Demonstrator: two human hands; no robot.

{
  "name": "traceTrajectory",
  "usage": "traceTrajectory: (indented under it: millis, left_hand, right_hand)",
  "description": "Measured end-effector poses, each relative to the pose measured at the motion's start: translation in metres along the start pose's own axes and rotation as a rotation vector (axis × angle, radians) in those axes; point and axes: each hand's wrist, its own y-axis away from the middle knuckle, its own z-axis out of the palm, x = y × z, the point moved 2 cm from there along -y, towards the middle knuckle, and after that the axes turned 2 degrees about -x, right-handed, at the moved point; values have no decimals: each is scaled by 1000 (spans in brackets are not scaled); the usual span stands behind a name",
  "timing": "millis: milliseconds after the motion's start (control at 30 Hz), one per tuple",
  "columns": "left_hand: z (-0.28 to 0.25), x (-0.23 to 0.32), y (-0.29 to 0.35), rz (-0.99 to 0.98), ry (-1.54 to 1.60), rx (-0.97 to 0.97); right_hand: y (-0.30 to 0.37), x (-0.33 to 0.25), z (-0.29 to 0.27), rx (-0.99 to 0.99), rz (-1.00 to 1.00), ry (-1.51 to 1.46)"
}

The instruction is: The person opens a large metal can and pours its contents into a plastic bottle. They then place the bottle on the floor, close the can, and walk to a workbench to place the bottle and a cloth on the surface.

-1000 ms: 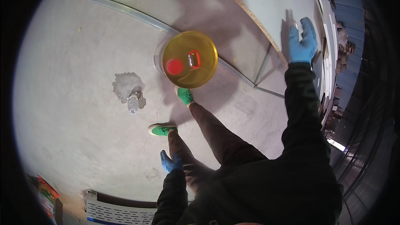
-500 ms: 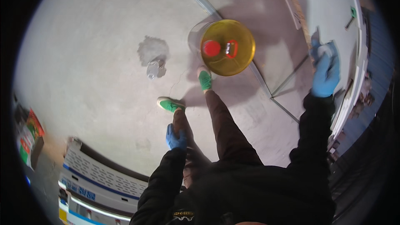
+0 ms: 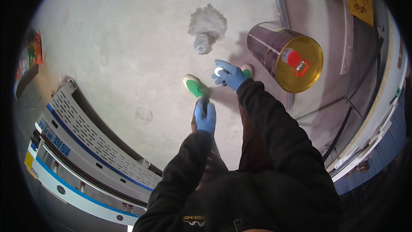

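Note:
Both my hands wear blue gloves. My right hand (image 3: 231,77) is closed around a small white round piece (image 3: 219,71), possibly a cap, pinched at the fingertips over the floor. My left hand (image 3: 205,115) hangs in front of my left leg, its thumb apart from the fingers and nothing seen in it. Beyond my feet, a clear plastic bottle or jar (image 3: 201,44) stands open-mouthed at the near edge of a dark wet patch (image 3: 208,19). A large dark drum (image 3: 274,45) with a golden top, red cap and red handle stands to the right.
A long cabinet-like machine (image 3: 103,124) with slotted white panels lies at the lower left. Metal strips (image 3: 281,0) run along the floor behind the drum. A white table edge (image 3: 377,137) curves along the right. Colourful packages (image 3: 32,53) are at the far left.
My right hand has swung left from beside the table at the right to in front of me, still holding the white piece. The view has turned rightward.

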Motion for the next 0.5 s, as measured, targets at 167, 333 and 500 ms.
traceTrajectory:
  millis: [167,333,500]
  left_hand:
    - [-4,-22,-89,-497,1110,-189]
    - [-5,-37,-103,-494,964,-210]
    - [-8,-51,-105,-556,1024,-335]
  right_hand:
    - [-28,10,29,-211,-6,265]
    - [-22,14,51,-229,-166,740]
    - [-18,23,58,-159,-31,1106]
